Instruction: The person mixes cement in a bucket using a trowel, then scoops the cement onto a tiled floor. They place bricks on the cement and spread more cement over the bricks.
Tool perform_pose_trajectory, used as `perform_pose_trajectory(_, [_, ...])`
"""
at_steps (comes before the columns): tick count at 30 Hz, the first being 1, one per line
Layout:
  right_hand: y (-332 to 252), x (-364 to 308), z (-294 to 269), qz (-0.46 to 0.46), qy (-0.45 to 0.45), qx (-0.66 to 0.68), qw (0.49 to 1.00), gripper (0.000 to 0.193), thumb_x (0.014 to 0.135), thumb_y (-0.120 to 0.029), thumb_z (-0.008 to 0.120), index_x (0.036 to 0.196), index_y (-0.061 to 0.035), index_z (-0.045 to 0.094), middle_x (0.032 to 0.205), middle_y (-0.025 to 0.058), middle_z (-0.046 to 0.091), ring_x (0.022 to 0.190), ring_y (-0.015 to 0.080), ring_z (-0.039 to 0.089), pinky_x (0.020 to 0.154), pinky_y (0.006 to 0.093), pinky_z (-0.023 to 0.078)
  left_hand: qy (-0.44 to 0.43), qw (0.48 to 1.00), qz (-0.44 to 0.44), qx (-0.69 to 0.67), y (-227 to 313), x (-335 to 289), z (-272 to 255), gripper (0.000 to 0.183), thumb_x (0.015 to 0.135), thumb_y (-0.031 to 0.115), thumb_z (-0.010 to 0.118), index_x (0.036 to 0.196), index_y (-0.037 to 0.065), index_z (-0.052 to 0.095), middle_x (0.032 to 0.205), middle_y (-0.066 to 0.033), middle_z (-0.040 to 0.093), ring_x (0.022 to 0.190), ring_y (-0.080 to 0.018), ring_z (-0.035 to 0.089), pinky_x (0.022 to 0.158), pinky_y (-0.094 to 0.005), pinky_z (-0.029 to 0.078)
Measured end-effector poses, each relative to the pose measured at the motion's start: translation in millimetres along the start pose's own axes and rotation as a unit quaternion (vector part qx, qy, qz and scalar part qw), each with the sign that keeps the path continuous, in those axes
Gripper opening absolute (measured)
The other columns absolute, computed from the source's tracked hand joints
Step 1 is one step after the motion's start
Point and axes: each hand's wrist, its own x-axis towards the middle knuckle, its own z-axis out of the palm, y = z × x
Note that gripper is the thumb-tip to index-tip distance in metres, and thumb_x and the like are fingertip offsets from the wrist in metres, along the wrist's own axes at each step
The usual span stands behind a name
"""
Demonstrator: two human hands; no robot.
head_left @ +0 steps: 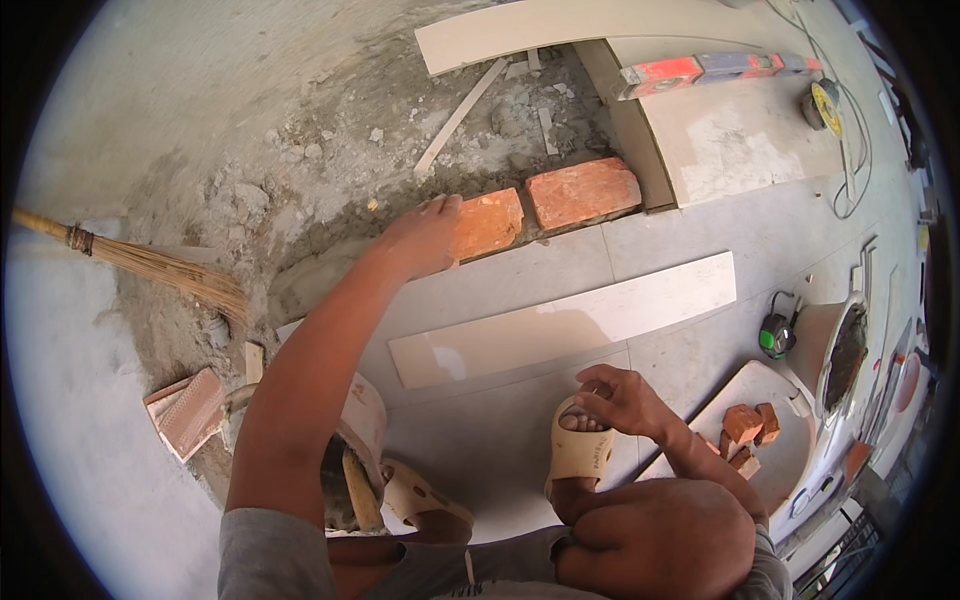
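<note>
Clearly, bedding bricks was the step: the left hand (pixel 425 237) lay fingers-together on the near brick (pixel 490 222), touching the 2nd brick (pixel 583 191) at 3 o'clock. Right hand (pixel 620 398) rested half-curled, empty, by the sandal (pixel 578 452). Next likely needed firm pressing level.

I saw orange-red bricks (pixel 545 205) at upper centre, a cream tile strip (pixel 565 320) mid-frame, a tan broom (pixel 150 265) left, and beige sandals (pixel 580 450) below.

Daylight is falling on a pale tiled floor (pixel 640 250) bordering rubble-strewn grey mortar (pixel 330 140), possibly outdoors.
</note>
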Motion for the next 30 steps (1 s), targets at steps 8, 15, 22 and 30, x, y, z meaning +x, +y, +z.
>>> perform_pose_trajectory(8, [4.6,-4.0,-2.1,0.000,0.005,0.003,1.000,0.044,0.091,-0.028,0.073,0.120,0.0024,0.063,0.097,0.0150,0.072,0.087,0.0201,0.069,0.075,0.0327,0.056,0.003,1.000,-0.006,-0.004,0.2,-0.3,0.9,0.095,0.083,0.024,0.074,0.155,-0.001,0.018,0.158,-0.0228,0.028,0.145,-0.0346,0.033,0.119,-0.0401,0.033])
perform_pose_trajectory(15, [7.3,-16.0,-8.6,0.016,0.027,-0.036,0.999,0.046,0.091,-0.030,0.072,0.121,0.0031,0.063,0.101,0.0172,0.072,0.088,0.0238,0.069,0.079,0.0356,0.055,-0.008,1.000,-0.012,0.004,2.7,2.4,1.1,0.099,0.083,0.025,0.074,0.157,0.001,0.013,0.159,-0.0208,0.027,0.145,-0.0348,0.033,0.118,-0.0406,0.034])
perform_pose_trajectory(22, [44.5,-66.1,-44.1,0.047,0.185,-0.036,0.981,0.044,0.091,-0.025,0.072,0.118,0.0080,0.062,0.095,0.0197,0.073,0.085,0.0218,0.070,0.077,0.0328,0.055,0.011,0.998,-0.031,0.047,16.0,1.9,3.4,0.099,0.086,0.029,0.072,0.157,0.000,0.010,0.160,-0.0220,0.025,0.146,-0.0358,0.032,0.119,-0.0414,0.033])
perform_pose_trajectory(30, [49.3,-66.9,-28.0,0.034,0.164,-0.056,0.984,0.043,0.090,-0.024,0.073,0.118,0.0073,0.062,0.097,0.0190,0.073,0.087,0.0219,0.070,0.077,0.0332,0.056,0.024,0.999,-0.032,0.019,7.8,1.7,8.2,0.098,0.085,0.029,0.074,0.155,-0.003,0.015,0.158,-0.0231,0.030,0.144,-0.0369,0.035,0.117,-0.0420,0.034])
